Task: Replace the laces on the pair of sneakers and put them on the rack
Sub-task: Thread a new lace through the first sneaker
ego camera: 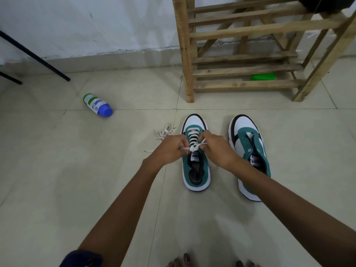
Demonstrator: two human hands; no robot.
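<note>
A bottle with a blue cap lies on its side on the tiled floor at the far left, well apart from the work. Nearer the middle a loose lace sits in a heap on the tiles, just beside the toe of the left sneaker.

The left hand comes next, its fingers curled in and pinching one white end of the lace over the tongue of that sneaker. The right hand mirrors it — fingers clamped on the other end, the two hands close together with a knot forming between them. The lace is already threaded up through the eyelets, so the step in hand looks like tying off the first shoe.

To the right stands the second sneaker, toe pointing the same way, its eyelets bare and its tongue showing — no lace in it yet. Behind both, against the wall, is the wooden rack, its lower slats free apart from something green seen through them.

By my reckoning the task is under half done. The next move calls for drawing the knot snug, letting go, then picking up the loose lace — if that is the fresh one, which I cannot tell — and feeding it through the lowest eyelets of the second sneaker.
</note>
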